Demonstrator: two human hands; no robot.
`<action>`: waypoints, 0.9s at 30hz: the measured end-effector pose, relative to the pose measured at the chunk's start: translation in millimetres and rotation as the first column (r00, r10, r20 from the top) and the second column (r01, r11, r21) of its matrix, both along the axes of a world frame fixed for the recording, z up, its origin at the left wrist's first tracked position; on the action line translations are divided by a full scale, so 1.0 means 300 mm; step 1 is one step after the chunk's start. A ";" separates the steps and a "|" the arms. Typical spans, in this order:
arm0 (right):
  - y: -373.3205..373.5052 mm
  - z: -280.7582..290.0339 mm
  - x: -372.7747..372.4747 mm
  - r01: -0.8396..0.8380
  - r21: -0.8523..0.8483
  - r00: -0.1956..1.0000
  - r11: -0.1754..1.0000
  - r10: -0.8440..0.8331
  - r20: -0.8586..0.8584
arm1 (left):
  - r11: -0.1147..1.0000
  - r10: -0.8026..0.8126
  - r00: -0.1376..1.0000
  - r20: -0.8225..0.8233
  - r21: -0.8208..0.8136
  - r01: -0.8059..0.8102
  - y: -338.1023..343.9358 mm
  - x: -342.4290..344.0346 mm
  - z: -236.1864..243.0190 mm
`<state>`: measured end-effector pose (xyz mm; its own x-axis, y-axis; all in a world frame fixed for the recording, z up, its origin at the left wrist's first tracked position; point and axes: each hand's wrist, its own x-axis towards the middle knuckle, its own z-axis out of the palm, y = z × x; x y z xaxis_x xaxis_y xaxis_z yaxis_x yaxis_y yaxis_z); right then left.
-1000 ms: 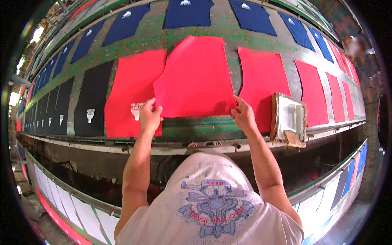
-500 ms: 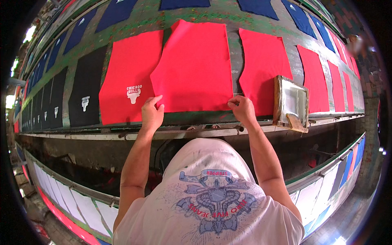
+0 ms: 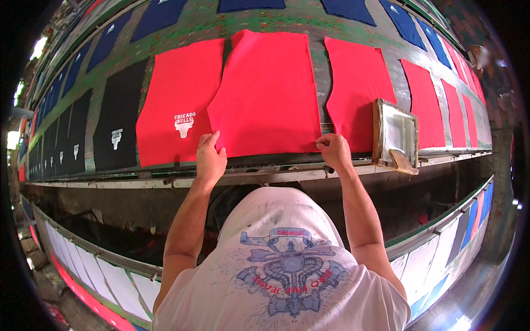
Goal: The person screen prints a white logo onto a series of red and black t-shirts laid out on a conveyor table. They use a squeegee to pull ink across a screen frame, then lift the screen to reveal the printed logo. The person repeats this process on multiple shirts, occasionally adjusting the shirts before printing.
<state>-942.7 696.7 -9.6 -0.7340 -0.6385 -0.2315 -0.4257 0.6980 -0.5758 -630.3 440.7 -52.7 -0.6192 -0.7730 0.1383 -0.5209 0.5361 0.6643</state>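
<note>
A red fabric panel [image 3: 264, 91] lies on the long green table [image 3: 287, 158] in front of me. My left hand [image 3: 212, 154] has its fingers bent on the panel's near left corner, gripping the edge. My right hand [image 3: 334, 149] pinches the near right corner between thumb and fingers. A neighbouring red panel [image 3: 174, 83] on the left carries a white print, partly beside my left hand. Another red panel [image 3: 353, 83] lies to the right, with a small wooden screen frame [image 3: 395, 132] standing on its near right part.
Black printed panels [image 3: 116, 110] continue leftward, red panels [image 3: 425, 105] rightward, and navy panels [image 3: 157, 14] line the far side. A metal rail [image 3: 254, 176] runs along the near edge. Behind me is another table [image 3: 116, 276] with white panels. My torso fills the lower middle.
The held panel has shifted toward me, closer to the table's near edge. My right hand's fingers have drawn together at its corner. The view has also shifted, raising the table in the picture.
</note>
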 end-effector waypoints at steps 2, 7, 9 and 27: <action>-0.001 -0.004 0.006 0.021 0.009 1.000 1.000 -0.021 0.008 | 1.000 -0.010 1.000 -0.019 -0.020 0.010 -0.004 0.006 -0.005; 0.014 0.022 0.004 0.069 0.046 0.997 0.997 -0.067 -0.033 | 0.999 -0.025 0.999 0.032 0.028 0.024 -0.002 0.012 -0.012; 0.020 0.027 0.001 0.090 0.050 0.995 0.995 -0.087 -0.056 | 0.998 -0.045 0.998 0.042 0.034 0.043 0.000 0.012 -0.005; 0.002 -0.012 0.023 0.090 0.114 0.988 0.989 -0.075 -0.135 | 0.874 -0.313 0.887 0.341 -0.262 0.409 0.133 -0.620 0.001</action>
<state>-935.7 697.4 -13.2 -0.8117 -0.5482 -0.2015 -0.4296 0.7941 -0.4299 -816.4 480.6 -52.5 -0.8949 -0.4309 0.1163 -0.3862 0.8782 0.2821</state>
